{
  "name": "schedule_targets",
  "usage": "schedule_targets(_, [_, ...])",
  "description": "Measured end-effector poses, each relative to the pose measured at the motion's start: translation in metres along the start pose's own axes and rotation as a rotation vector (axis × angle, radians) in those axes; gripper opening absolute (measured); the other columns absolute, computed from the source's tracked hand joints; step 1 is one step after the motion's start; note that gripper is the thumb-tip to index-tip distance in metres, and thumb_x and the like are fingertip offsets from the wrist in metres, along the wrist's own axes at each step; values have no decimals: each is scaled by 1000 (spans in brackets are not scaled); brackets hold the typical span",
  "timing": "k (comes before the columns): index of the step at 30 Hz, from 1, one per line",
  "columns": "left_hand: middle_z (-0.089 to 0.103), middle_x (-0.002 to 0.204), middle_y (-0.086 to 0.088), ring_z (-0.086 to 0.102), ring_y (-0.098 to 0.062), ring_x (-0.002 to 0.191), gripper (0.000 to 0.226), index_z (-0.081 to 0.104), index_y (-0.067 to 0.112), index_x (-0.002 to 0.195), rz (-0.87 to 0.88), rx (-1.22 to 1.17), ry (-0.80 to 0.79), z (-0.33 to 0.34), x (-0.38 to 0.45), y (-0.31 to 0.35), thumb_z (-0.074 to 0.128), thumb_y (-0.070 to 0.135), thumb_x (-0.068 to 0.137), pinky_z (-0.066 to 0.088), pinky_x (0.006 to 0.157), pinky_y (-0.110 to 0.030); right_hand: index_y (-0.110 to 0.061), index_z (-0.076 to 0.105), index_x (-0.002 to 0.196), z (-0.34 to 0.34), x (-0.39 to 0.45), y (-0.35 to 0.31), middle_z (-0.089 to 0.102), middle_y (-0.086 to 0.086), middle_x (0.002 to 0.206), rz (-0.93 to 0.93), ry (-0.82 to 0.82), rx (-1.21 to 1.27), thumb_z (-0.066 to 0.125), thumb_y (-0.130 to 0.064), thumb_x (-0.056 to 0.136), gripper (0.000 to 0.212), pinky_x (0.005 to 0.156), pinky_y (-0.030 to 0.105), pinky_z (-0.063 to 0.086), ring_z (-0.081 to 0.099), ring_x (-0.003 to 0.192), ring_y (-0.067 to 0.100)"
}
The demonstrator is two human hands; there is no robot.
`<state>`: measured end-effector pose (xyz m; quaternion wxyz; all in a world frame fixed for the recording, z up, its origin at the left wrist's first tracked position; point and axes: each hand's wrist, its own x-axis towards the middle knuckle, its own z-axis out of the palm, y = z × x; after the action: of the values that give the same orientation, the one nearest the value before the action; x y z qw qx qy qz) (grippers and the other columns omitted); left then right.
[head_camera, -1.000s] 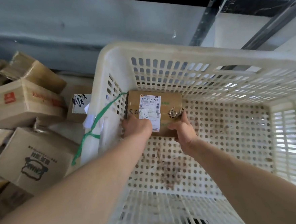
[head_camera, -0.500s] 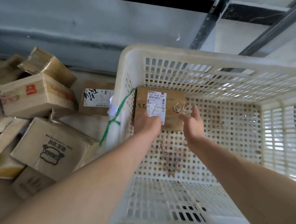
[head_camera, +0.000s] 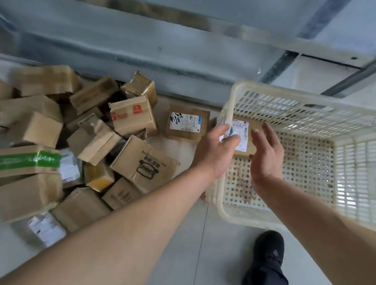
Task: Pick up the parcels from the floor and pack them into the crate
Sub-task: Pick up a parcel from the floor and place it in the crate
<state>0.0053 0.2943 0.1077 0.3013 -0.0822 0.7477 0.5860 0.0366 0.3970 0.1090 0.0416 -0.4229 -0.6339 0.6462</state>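
Observation:
A cream perforated plastic crate (head_camera: 321,219) stands on the floor at the right. One small brown parcel with a white label (head_camera: 243,136) lies inside it against the far left wall. My left hand (head_camera: 214,151) hovers over the crate's left rim, fingers loosely curled, holding nothing. My right hand (head_camera: 265,154) is above the crate floor, open with fingers spread, just in front of that parcel and apart from it. A heap of cardboard parcels (head_camera: 71,146) covers the floor at the left. A labelled flat parcel (head_camera: 186,122) lies closest to the crate.
A box printed with a black logo (head_camera: 144,163) lies near my left forearm. A grey wall (head_camera: 153,44) and a dark metal frame (head_camera: 356,77) run behind. My dark shoe (head_camera: 268,254) stands on pale floor tiles below the crate.
Both hands have let go of the small parcel, which stays in the crate, and drawn back toward me. The view has pulled back and swung left, showing more of the heap.

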Motion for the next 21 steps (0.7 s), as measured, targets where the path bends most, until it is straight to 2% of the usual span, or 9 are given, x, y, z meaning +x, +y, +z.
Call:
schedule_targets(3, [62,125,3,57,-14,117,70,60,15,132,19,-35,68,-71,-30,2,55,49,71,43,102,-28,-15,48,150,38,-50,-15,65,-9,128,-11,-9,13,61,-34,75,78,117,47,39,55,131,14])
schedule_targets(4, [63,124,2,58,-14,117,73,61,16,132,6,-36,97,-99,-39,1,55,51,69,43,101,-27,-15,49,149,53,-67,-19,66,-9,127,-11,-17,8,61,-34,75,78,118,48,38,55,131,15])
schedule_targets(6, [65,121,3,58,-15,118,70,63,18,130,-22,-18,142,-154,-56,-4,55,51,69,44,103,-28,-14,49,149,83,-98,-25,62,0,136,9,-28,-4,61,-35,73,80,118,51,37,52,136,20])
schedule_targets(9, [67,122,3,59,-19,118,61,66,20,123,-49,7,205,-234,-81,-12,57,54,73,45,104,-35,-13,48,150,131,-141,-33,60,4,133,34,-55,-27,60,-34,72,81,118,50,38,54,132,19])
schedule_targets(12, [64,121,1,57,-21,119,37,64,18,125,-82,45,258,-299,-99,-27,59,36,93,44,103,-33,-14,52,148,175,-173,-36,63,7,136,36,-114,-97,60,-35,72,79,115,50,41,58,127,19])
schedule_targets(14, [60,132,-1,53,-19,122,45,59,18,133,-112,77,301,-335,-108,-42,57,41,94,43,102,-33,-14,51,149,199,-189,-37,60,6,141,55,-153,-115,61,-36,72,81,114,49,41,57,128,20])
schedule_targets(17, [56,137,2,53,-15,118,47,55,20,137,-175,130,376,-377,-115,-68,54,43,96,42,91,-27,-13,50,149,227,-195,-24,59,7,140,99,-241,-144,69,-30,81,73,114,47,41,56,127,20])
schedule_targets(19, [61,129,0,57,-13,105,42,59,17,132,-227,146,444,-398,-115,-94,54,40,98,41,80,-22,-15,50,150,244,-189,-6,57,7,143,116,-291,-208,67,-24,94,59,114,42,40,54,125,17])
schedule_targets(21, [65,120,-1,58,-15,97,36,64,15,124,-268,160,521,-415,-113,-121,53,38,98,40,70,-21,-18,49,150,260,-179,17,56,4,143,133,-359,-296,64,-27,98,55,109,35,38,49,122,14])
